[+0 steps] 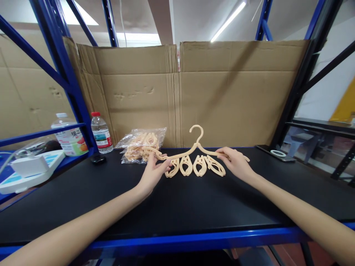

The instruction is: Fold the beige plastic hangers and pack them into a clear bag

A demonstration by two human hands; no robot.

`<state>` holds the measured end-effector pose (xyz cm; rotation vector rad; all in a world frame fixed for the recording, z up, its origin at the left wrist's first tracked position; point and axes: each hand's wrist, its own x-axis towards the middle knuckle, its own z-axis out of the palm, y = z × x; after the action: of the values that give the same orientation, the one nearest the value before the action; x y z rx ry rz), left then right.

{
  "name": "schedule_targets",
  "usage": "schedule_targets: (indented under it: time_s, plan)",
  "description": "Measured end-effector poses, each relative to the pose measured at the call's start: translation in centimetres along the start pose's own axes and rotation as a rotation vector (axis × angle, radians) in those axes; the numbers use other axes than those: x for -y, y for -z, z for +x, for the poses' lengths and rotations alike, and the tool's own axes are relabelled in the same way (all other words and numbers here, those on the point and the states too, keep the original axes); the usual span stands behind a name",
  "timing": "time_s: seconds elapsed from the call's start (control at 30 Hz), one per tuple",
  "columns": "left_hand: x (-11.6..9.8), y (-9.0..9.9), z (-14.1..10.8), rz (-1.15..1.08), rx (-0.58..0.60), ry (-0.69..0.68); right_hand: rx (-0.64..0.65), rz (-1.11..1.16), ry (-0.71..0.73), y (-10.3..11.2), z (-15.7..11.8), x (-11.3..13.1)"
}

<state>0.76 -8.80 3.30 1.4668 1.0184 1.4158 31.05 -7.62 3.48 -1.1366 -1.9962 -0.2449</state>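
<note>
An unfolded beige hanger (191, 149) is held up above the black table, its hook pointing upward. My left hand (153, 170) is closed on its left arm, and my right hand (234, 161) grips its right arm near the end. Below the hanger, several folded beige hangers (200, 166) lie in a row on the table. The leftmost folded one is partly hidden by my left hand. Behind my left hand sits a clear plastic bag (138, 146) with more beige hangers inside.
A water bottle with a red cap (102, 133) and a black object (98, 159) are at the left. Further left are a larger bottle (70, 136) and a white device (33, 173). A phone with a white ring (277, 153) lies back right. Cardboard (233, 96) stands behind the table (194, 210).
</note>
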Motion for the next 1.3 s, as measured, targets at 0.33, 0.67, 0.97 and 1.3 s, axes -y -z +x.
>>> schedule_targets:
  time_s: [0.33,0.67,0.97,1.3]
  plan:
    - [0.9,0.4,0.2,0.393,0.207,-0.190,0.178,-0.045,0.150,-1.2,-0.8,0.7]
    - [1.2,0.7,0.7,0.461,0.104,-0.211,0.112,-0.556,0.139,-0.2,-0.5,0.3]
    - [1.3,0.7,0.6,0.449,0.123,-0.219,0.037,-0.700,0.162,-0.2,-0.7,0.4]
    - [1.3,0.7,0.6,0.464,0.122,-0.217,0.028,-0.482,0.143,-0.3,-0.8,0.7]
